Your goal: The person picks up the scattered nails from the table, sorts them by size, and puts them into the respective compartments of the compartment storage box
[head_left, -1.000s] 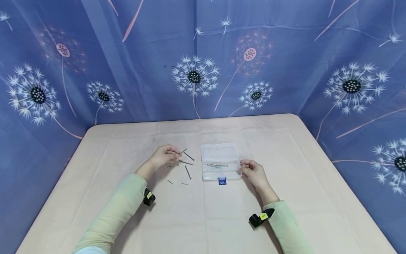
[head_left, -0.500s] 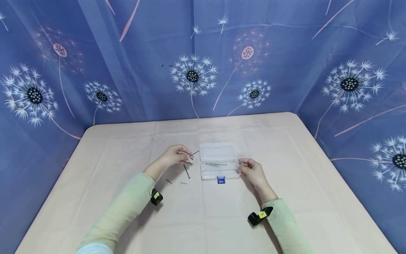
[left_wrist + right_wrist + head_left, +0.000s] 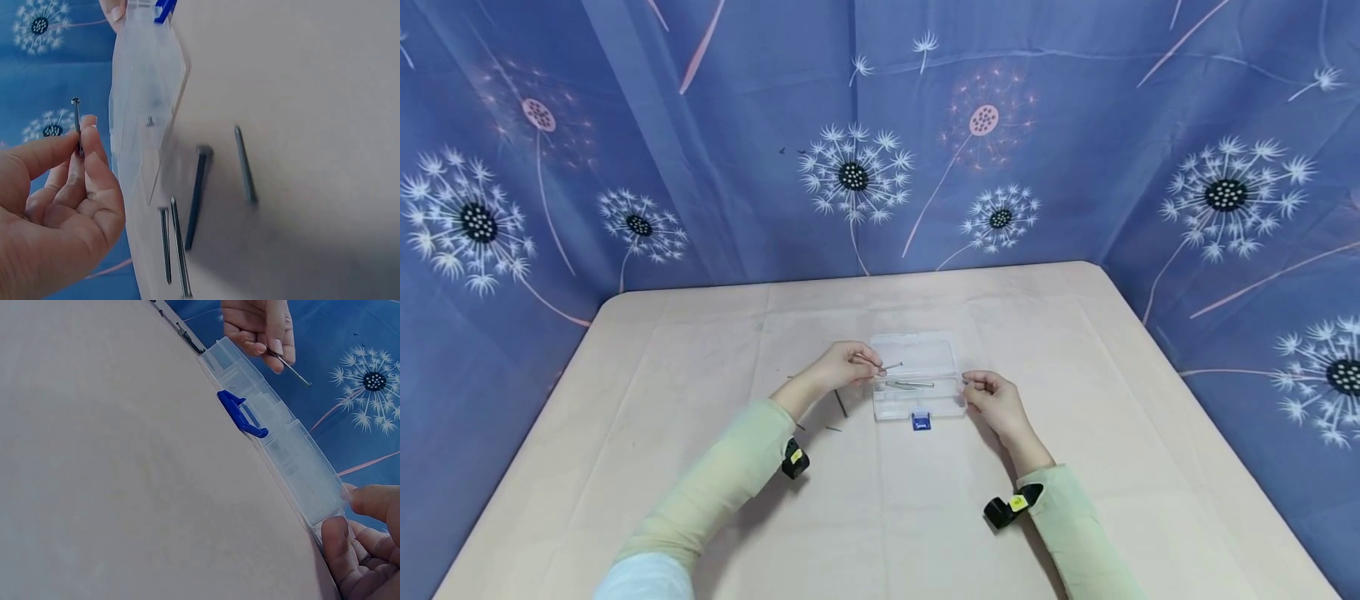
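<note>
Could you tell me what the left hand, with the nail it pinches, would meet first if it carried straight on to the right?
Most likely the clear plastic box: the left hand holds its nail over the box's left end, though height above it is unclear.

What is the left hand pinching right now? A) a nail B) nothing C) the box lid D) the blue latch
A: the left hand pinches a nail between thumb and fingertips, held over the clear plastic box, while the right hand holds the box's right end.
</note>
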Action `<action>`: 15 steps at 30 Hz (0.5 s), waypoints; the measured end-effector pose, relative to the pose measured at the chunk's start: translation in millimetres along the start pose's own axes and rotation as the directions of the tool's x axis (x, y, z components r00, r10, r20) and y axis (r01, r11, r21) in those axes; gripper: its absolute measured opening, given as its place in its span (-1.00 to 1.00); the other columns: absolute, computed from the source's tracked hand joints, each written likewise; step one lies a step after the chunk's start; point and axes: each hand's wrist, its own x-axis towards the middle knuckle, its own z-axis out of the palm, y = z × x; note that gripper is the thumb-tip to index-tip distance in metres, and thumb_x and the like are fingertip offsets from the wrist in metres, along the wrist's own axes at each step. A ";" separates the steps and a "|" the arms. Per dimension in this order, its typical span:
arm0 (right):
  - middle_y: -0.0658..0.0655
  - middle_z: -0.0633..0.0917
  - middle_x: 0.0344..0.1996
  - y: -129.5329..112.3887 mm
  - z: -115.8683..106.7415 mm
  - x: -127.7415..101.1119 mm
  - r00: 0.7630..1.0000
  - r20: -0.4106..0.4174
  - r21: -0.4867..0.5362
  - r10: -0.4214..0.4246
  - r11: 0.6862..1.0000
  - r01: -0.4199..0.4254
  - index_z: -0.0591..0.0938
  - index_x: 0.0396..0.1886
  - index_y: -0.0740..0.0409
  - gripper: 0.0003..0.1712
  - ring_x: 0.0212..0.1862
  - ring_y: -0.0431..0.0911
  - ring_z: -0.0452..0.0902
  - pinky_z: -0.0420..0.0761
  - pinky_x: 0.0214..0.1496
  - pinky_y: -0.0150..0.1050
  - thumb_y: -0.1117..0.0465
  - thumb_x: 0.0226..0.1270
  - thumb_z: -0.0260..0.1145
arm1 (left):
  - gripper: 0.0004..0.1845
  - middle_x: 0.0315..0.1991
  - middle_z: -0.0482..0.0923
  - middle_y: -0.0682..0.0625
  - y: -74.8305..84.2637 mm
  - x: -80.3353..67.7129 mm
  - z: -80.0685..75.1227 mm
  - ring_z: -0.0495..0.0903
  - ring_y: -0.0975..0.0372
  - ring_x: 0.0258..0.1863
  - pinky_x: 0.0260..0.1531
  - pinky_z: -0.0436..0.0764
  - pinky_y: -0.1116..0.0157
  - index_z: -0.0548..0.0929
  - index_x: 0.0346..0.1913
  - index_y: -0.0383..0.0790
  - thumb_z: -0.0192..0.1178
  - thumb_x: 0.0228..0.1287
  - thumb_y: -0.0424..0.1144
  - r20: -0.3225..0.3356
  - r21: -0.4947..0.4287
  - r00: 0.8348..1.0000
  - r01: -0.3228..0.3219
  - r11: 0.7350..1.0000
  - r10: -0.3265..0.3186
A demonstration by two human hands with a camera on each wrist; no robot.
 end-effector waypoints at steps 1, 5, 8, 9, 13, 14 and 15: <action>0.03 0.55 -0.36 -0.1 -0.1 0.2 1.000 -0.002 0.002 -0.001 1.000 0.001 0.53 0.03 0.43 -0.63 -0.39 -0.28 0.43 0.54 -0.38 -0.52 0.37 0.24 0.23 | -0.82 -0.20 0.67 -0.26 1.1 1.3 2.1 0.64 0.26 -0.36 -0.31 0.62 0.34 0.55 -0.12 -0.50 0.07 0.24 -0.51 0.005 0.006 1.000 0.001 1.000 -0.001; 0.03 0.54 -0.37 -0.9 -0.2 0.1 1.000 -0.006 0.011 -0.006 1.000 0.006 0.53 0.03 0.44 -0.64 -0.40 -0.29 0.42 0.53 -0.39 -0.52 0.38 0.24 0.23 | -0.81 -0.22 0.67 -0.24 4.8 6.6 10.2 0.66 0.16 -0.34 -0.37 0.58 0.36 0.55 -0.10 -0.47 0.08 0.25 -0.49 0.020 0.045 1.000 0.016 0.999 -0.017; 0.02 0.54 -0.38 -0.3 -0.5 -0.3 1.000 -0.003 0.006 -0.014 1.000 0.014 0.52 0.02 0.45 -0.64 -0.40 -0.28 0.41 0.53 -0.40 -0.51 0.38 0.24 0.23 | -0.81 -0.23 0.67 -0.24 7.7 9.9 16.3 0.66 0.10 -0.31 -0.39 0.57 0.38 0.56 -0.10 -0.46 0.09 0.25 -0.48 0.030 0.062 0.999 0.025 0.998 -0.027; 0.02 0.54 -0.39 0.2 -0.8 -0.3 1.000 -0.005 0.009 -0.015 1.000 0.015 0.53 0.02 0.45 -0.64 -0.40 -0.28 0.41 0.53 -0.40 -0.51 0.38 0.24 0.23 | -0.81 -0.23 0.67 -0.25 8.3 11.5 18.2 0.66 0.10 -0.32 -0.39 0.56 0.38 0.56 -0.10 -0.46 0.09 0.25 -0.48 0.035 0.061 0.999 0.025 0.998 -0.027; 0.03 0.55 -0.38 2.2 -0.7 0.5 1.000 -0.006 0.007 -0.010 1.000 0.010 0.54 0.01 0.43 -0.65 -0.39 -0.26 0.43 0.53 -0.38 -0.50 0.38 0.24 0.24 | -0.82 -0.22 0.67 -0.24 11.1 15.9 25.0 0.63 0.21 -0.37 -0.34 0.61 0.36 0.57 -0.11 -0.47 0.11 0.25 -0.49 0.051 0.040 0.998 0.036 0.999 -0.038; 0.03 0.56 -0.37 2.6 -0.8 0.5 1.000 -0.005 0.005 -0.008 1.000 0.008 0.54 0.02 0.42 -0.65 -0.39 -0.25 0.44 0.54 -0.38 -0.50 0.38 0.24 0.24 | -0.82 -0.23 0.67 -0.23 11.6 17.0 26.3 0.62 0.24 -0.39 -0.37 0.60 0.36 0.57 -0.11 -0.46 0.11 0.25 -0.48 0.051 0.045 0.998 0.039 0.998 -0.041; 0.04 0.56 -0.37 2.7 -0.9 0.6 1.000 -0.006 0.006 -0.007 1.000 0.007 0.55 0.01 0.41 -0.66 -0.38 -0.25 0.44 0.54 -0.37 -0.50 0.38 0.24 0.24 | -0.82 -0.23 0.67 -0.21 12.1 18.2 27.5 0.62 0.26 -0.40 -0.36 0.60 0.37 0.58 -0.11 -0.45 0.11 0.25 -0.48 0.052 0.046 0.998 0.045 0.998 -0.047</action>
